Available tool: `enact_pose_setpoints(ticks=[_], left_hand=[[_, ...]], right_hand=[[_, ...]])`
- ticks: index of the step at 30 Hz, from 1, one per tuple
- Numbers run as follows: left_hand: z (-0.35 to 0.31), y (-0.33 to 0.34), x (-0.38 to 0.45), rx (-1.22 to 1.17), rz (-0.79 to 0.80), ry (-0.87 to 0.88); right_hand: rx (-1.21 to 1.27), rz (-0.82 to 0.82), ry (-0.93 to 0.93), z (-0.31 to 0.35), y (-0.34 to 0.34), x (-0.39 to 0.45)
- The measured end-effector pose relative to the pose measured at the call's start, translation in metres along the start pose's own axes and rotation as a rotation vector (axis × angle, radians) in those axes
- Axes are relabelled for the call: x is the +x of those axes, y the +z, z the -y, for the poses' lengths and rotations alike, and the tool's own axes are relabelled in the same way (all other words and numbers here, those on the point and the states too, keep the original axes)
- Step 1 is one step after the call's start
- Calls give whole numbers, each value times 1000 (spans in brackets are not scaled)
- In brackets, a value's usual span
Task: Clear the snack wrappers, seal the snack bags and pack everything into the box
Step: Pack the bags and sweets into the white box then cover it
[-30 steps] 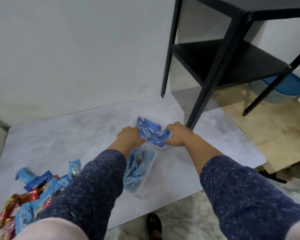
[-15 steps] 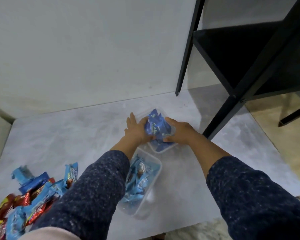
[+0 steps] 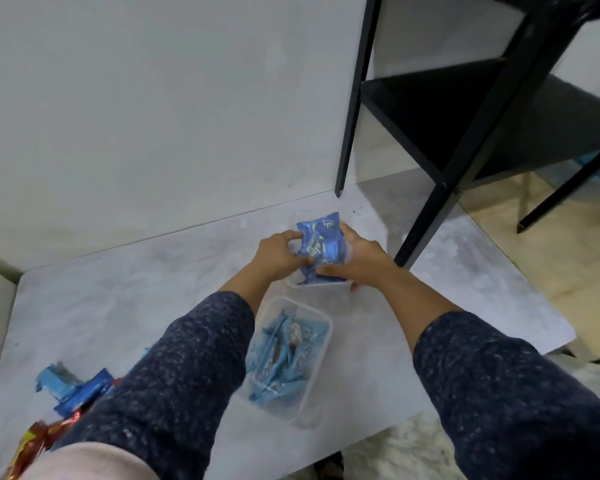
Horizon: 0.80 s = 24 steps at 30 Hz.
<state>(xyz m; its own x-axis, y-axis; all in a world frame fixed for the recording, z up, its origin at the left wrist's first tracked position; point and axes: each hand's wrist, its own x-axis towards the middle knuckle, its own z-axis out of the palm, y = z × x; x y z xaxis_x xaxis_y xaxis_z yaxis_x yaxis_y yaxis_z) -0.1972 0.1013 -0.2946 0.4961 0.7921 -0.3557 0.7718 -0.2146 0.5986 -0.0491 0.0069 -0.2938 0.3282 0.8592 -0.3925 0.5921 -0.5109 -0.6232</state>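
Snack wrappers [image 3: 70, 393] lying loose at near-left table [image 3: 118, 289] edge, still needing packing. Nearer clear box [image 3: 288, 358] sitting filled with blue packs. Farther box [image 3: 321, 284]: left hand [image 3: 279, 256] and right hand [image 3: 359, 258] closing fingers on blue snack bags [image 3: 321, 251], probably pressing them down to fit.

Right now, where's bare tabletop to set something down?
Free: the stretch between the wall and the left hand, and the patch right of the near box, toward the shelf leg. Crowded: the near-left corner with loose wrappers, and the centre, where both hands press blue packets into the far box.
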Motion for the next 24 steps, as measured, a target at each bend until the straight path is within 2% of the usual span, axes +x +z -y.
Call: enact_pose_setpoints(ticks=[4,8,13,19,24], left_hand=[[9,-18,-36,67,97,95],[42,-21,-80,116,222,153],[93,-10,-121,-5,234,193],[111,3,-148,-301,463,-4],[115,10,-153,-403,426,-19]], right_hand=[[139,-37,38,12,21,-55],[226,59,112,14,65,-107],[329,122,146,14,111,-153],[231,110,226,17,131,-164],[480,87,160,17,139,-161]])
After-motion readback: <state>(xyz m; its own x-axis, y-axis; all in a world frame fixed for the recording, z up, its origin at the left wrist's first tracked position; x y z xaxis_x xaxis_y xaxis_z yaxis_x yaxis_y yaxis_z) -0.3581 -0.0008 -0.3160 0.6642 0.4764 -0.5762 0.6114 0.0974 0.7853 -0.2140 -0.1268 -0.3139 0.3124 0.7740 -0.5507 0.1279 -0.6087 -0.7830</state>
